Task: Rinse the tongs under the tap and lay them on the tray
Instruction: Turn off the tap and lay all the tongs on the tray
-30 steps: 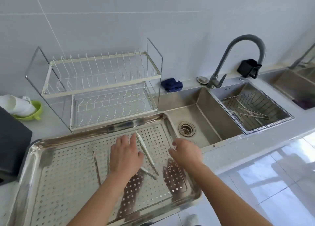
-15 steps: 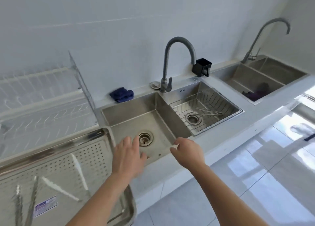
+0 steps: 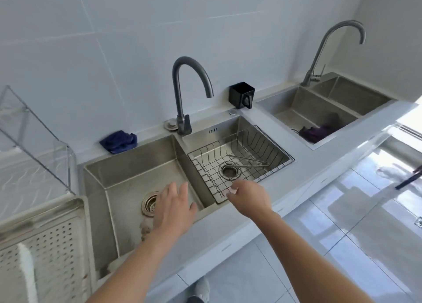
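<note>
Metal tongs (image 3: 250, 161) lie in the wire basket (image 3: 271, 148) that sits in the right basin of the double sink. The dark tap (image 3: 182, 90) stands behind the divider, its spout over the right basin, with no water running. My left hand (image 3: 174, 208) hovers over the left basin (image 3: 127, 177) near its drain, fingers straight, holding nothing. My right hand (image 3: 250, 197) reaches over the basket's near edge with loosely curled fingers and is empty. The perforated steel tray (image 3: 57, 245) shows at the lower left with a white tong arm (image 3: 26, 264) lying on it.
A blue cloth (image 3: 118, 141) lies on the counter behind the left basin. A black holder (image 3: 241, 94) stands right of the tap. The dish rack (image 3: 34, 140) is at the left. A second sink (image 3: 324, 111) with its own tap is at the right.
My view has swung right from the tray to the sinks. Both empty hands moved from over the tray to the basins; the right hand now reaches the wire basket.
</note>
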